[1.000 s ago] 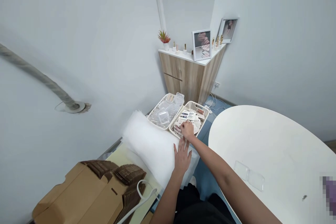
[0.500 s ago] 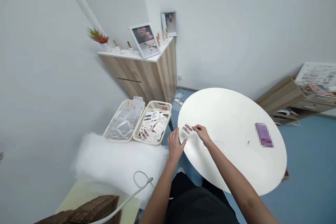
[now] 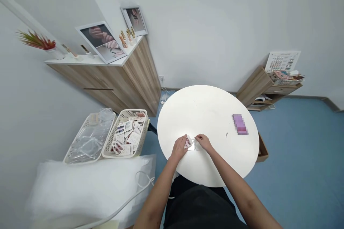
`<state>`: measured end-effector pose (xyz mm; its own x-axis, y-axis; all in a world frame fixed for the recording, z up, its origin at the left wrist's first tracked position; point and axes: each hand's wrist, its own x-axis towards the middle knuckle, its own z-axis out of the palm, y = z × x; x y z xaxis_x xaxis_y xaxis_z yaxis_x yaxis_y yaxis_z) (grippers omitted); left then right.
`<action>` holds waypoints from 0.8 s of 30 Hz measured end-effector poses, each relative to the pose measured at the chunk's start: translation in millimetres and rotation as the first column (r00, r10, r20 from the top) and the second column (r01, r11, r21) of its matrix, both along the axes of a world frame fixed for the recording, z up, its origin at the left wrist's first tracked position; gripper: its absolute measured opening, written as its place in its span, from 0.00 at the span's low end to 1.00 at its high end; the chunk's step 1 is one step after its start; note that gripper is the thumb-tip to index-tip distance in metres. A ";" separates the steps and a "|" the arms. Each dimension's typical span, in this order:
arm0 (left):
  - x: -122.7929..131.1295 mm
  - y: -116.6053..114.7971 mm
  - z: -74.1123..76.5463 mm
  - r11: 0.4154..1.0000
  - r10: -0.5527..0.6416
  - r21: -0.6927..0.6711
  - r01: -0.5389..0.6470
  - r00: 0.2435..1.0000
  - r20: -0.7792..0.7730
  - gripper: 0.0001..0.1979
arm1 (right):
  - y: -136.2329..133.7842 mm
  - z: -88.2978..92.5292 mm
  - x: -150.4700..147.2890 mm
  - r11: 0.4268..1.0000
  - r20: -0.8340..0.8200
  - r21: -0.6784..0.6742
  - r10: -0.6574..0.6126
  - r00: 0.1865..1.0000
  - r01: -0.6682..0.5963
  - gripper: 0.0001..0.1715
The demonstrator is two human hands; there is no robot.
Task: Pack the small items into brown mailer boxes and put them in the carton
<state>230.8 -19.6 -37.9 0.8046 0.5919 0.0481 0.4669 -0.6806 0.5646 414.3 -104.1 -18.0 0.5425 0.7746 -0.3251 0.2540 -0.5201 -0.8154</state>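
My left hand [image 3: 179, 147] is closed on a small white card of press-on nails [image 3: 188, 141], dark red and pink, near the left front of the white round table. Just beside it, a clear plastic case [image 3: 191, 148] lies on the tabletop, partly under the card. My right hand [image 3: 203, 142] pinches the right edge of this case, its fingertips together at the transparent rim. How far the case is opened is hard to make out.
Left of the table [image 3: 204, 107] stand a basket of nail cards [image 3: 107, 152] and a basket of clear cases [image 3: 67, 155]. White wrapping [image 3: 91, 186] lies in front of them. A blurred purple object [image 3: 240, 124] rests on the table's right. A wooden cabinet [image 3: 142, 75] stands behind.
The view has turned to the right. The nail card has gone from my right fingers to my left hand, now over the clear case. My right hand has taken the case's edge.
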 end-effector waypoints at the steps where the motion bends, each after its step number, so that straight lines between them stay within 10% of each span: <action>1: 1.3 0.5 -5.3 0.999 -0.040 -0.009 0.040 0.999 -0.024 0.38 | -8.0 -6.5 5.9 0.998 0.028 -0.038 -0.040 0.999 0.041 0.11; 11: 9.0 12.1 -28.5 0.974 -0.207 -0.111 0.195 0.973 -0.101 0.38 | -50.6 -46.5 22.0 0.941 0.164 -0.253 -0.185 0.969 0.223 0.12; 24: -24.8 -24.3 -33.6 0.996 -0.087 0.017 0.091 0.984 -0.156 0.29 | -36.2 -38.7 8.0 0.917 0.143 -0.374 -0.088 0.986 0.136 0.14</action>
<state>206.0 -43.9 -71.6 0.8530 0.5175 -0.0678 0.4842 -0.7361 0.4729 422.3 -140.3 -56.7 0.6721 0.5369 -0.5100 0.2599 -0.8159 -0.5165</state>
